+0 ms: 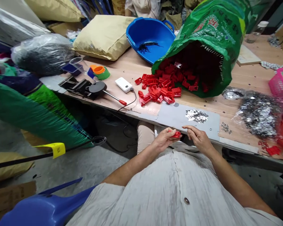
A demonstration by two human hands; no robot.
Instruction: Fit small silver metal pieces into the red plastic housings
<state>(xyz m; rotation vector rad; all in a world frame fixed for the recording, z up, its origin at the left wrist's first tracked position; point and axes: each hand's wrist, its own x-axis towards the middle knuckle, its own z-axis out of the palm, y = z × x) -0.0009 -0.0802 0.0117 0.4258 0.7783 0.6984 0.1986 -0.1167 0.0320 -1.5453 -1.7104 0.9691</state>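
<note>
You're pinching a small red plastic piece (176,135) in your left hand (165,139), gripping it between your thumb and fingers right over the front edge of the bench (132,67). Your right hand (199,139) is hovering just beside it, with the fingers loosely curved and open and the index finger reaching toward the piece, but they aren't touching it from what I can see.

Right in front of you, a grey sheet (179,116) is lying on the bench, with a little heap of silver metal bits (196,116) sitting on it at about 1 o'clock from your hands. At 12 o'clock, a big pile of red plastic pieces (160,89) is spilling out of a green woven sack (209,28) that's lying on its side, and the sack's mouth is facing your way.

Over at 11 o'clock, a white power bank (124,84) is sitting with its cable trailing off the bench, and a blue basin (148,34) is holding some dark bits further back. At 2 o'clock, a clear bag of silver parts (259,114) is resting next to a pink plastic basket (281,88).
</note>
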